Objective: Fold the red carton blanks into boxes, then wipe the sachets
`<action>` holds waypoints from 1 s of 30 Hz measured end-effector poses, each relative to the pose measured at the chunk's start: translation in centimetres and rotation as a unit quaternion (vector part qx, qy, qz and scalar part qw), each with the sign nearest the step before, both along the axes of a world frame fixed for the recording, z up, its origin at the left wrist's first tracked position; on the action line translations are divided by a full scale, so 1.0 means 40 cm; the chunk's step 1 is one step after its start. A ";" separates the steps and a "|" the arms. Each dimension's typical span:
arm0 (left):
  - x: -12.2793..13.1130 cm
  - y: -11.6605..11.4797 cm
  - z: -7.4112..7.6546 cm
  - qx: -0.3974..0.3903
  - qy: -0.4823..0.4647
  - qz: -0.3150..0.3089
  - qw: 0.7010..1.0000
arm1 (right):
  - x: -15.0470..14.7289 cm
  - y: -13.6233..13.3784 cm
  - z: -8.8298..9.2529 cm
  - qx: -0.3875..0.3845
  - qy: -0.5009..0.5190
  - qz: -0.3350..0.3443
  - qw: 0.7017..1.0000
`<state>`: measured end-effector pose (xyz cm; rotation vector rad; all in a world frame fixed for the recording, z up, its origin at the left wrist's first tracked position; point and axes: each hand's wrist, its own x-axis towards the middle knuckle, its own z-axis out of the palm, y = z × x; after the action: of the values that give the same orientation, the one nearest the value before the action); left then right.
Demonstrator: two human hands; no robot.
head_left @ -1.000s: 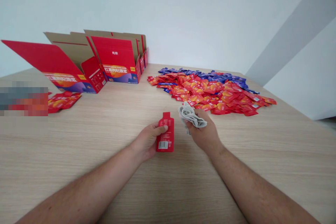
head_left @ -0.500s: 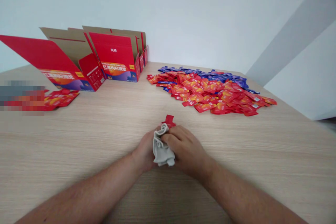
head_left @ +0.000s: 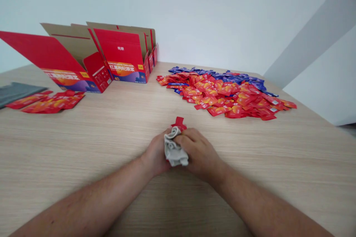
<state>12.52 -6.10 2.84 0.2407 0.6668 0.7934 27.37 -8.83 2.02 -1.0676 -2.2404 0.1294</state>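
A red pouch (head_left: pixel 179 122) lies on the wooden table (head_left: pixel 83 144) in front of me, mostly covered; only its top end shows. My left hand (head_left: pixel 156 153) is closed on the pouch's left side. My right hand (head_left: pixel 198 154) grips a crumpled grey cloth (head_left: pixel 173 150) and presses it onto the pouch.
A big heap of red and blue pouches (head_left: pixel 225 92) spreads over the far right of the table. Open red cardboard boxes (head_left: pixel 91 57) stand at the far left. A small row of red pouches (head_left: pixel 47 103) and a dark flat sheet (head_left: pixel 13 92) lie at the left edge.
My right hand brought the cloth from beside the pouch down onto it, covering it. Since half a second ago the hands have shifted only slightly.
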 end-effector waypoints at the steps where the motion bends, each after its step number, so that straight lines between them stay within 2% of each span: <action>1: -0.002 0.002 -0.001 -0.010 -0.010 -0.007 1.000 | 0.000 0.000 0.000 0.007 -0.016 0.029 0.999; 3: -0.006 0.009 -0.004 -0.006 -0.022 0.000 1.000 | 0.001 0.001 -0.001 0.009 -0.021 0.028 0.999; 6: -0.013 0.021 -0.014 0.009 -0.016 0.025 1.000 | 0.003 0.003 -0.002 -0.005 -0.008 -0.033 0.999; 7: -0.017 0.025 -0.019 0.006 -0.013 0.016 1.000 | 0.002 0.003 -0.003 -0.008 -0.020 -0.017 1.000; 9: -0.024 0.033 -0.027 0.000 -0.015 -0.015 1.000 | 0.001 0.002 -0.005 -0.012 -0.055 0.056 0.997; 11: -0.030 0.039 -0.029 0.017 -0.022 -0.011 1.000 | 0.001 0.002 -0.009 -0.021 -0.050 0.072 0.996; 14: -0.031 0.044 -0.019 0.041 -0.006 0.032 0.999 | 0.004 0.007 -0.014 -0.039 -0.003 -0.012 0.999; 15: -0.031 0.044 -0.013 0.038 0.006 0.030 0.999 | 0.004 0.007 -0.015 -0.043 -0.004 -0.014 0.999; 18: -0.030 0.039 0.005 0.013 0.033 0.005 0.999 | 0.002 0.006 -0.015 -0.054 -0.032 0.044 0.997; 22: -0.026 0.028 0.021 0.024 0.027 0.050 0.998 | -0.004 0.002 -0.012 -0.067 0.003 -0.020 0.998; 26: -0.010 0.010 0.022 0.005 0.029 0.018 0.999 | -0.004 -0.001 -0.006 -0.048 -0.037 0.024 0.998; 30: 0.013 -0.008 0.003 0.054 0.034 0.040 0.997 | 0.014 0.008 0.003 -0.038 0.031 -0.077 0.996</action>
<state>13.03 -6.44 2.95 0.3418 0.7014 0.9034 27.95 -8.52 2.16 -1.2564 -2.1030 0.1805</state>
